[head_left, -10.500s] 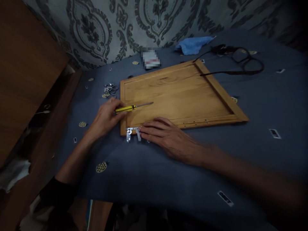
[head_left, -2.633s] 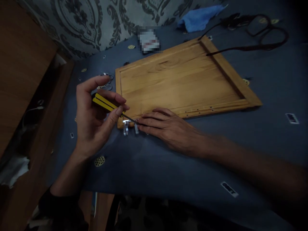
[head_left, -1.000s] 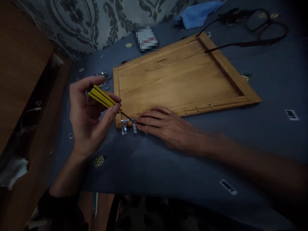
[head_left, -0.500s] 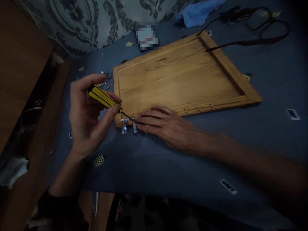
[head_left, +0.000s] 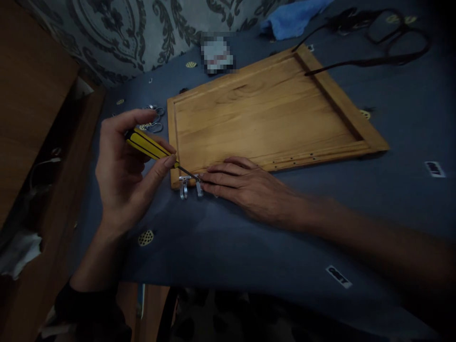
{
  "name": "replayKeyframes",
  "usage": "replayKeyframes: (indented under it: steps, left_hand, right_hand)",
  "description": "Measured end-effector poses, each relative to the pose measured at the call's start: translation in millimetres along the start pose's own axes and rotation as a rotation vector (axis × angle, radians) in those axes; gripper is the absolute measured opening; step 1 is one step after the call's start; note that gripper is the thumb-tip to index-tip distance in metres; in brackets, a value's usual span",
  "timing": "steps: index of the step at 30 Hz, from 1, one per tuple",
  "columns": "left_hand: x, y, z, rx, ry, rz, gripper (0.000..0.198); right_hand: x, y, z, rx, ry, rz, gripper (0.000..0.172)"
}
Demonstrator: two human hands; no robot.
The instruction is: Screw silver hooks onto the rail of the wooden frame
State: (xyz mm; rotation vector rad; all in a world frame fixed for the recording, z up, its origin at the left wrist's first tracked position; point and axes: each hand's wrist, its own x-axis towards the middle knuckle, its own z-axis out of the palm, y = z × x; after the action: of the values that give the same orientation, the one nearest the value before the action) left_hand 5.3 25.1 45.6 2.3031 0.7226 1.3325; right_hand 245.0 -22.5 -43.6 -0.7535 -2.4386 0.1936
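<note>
My left hand (head_left: 124, 168) is closed round the yellow and black handle of a screwdriver (head_left: 147, 145). The shaft slants down to the right, its tip at a small silver metal hook rack (head_left: 183, 187) on the near left edge of a framed wooden panel (head_left: 263, 114). My right hand (head_left: 242, 187) lies over that same edge, fingers stretched out and pressed together, fingertips touching the rack beside the screwdriver tip. Those fingers hide part of the rack. Small dark holes or screws dot the near edge to the right of my hand.
Eyeglasses (head_left: 392, 35) rest at the far right, their arms reaching over the panel's corner. Behind the panel are a blurred-out pale packet (head_left: 216, 54) and a blue cloth (head_left: 294, 21). Several metal rings (head_left: 156, 126), perhaps scissor handles, lie left of the panel on the blue cover (head_left: 278, 256).
My left hand and the screwdriver handle have shifted slightly left, and the handle has turned a little. The tip stays at the rack. My right hand has not moved.
</note>
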Motion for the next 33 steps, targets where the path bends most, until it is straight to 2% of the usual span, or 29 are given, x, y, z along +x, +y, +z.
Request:
replayKeyframes:
  steps: [3,8,13,18,22,26,33]
  left_hand:
    - [1.0,-1.5,-0.5,-0.004,-0.02,0.01,0.058]
    - [2.7,-7.8,-3.5,0.023,-0.105,0.137,0.068]
    - [2.0,-5.8,-3.4,0.014,-0.087,0.155,0.065]
    - [-0.1,-1.4,-2.6,0.021,-0.063,0.059,0.056]
    - [-0.2,-1.6,-2.9,-0.018,-0.061,0.081,0.058]
    - [0.4,0.4,-3.3,-0.023,-0.071,-0.017,0.052]
    - [0.4,3.1,-3.6,-0.028,-0.049,-0.058,0.05]
  right_hand:
    - [0.4,0.6,-0.5,-0.005,-0.007,-0.015,0.046]
    - [1.4,0.3,-2.4,-0.005,-0.037,0.007,0.047]
    - [1.5,-1.9,-4.8,0.004,-0.06,0.022,0.051]
    - [1.3,-2.2,-5.3,-0.035,-0.031,0.009,0.047]
    - [1.1,-0.6,-3.8,-0.041,-0.006,-0.021,0.042]
    - [1.1,-0.3,-3.3,-0.028,-0.01,-0.022,0.041]
    - [-0.7,-0.3,-1.2,-0.001,-0.031,0.002,0.039]
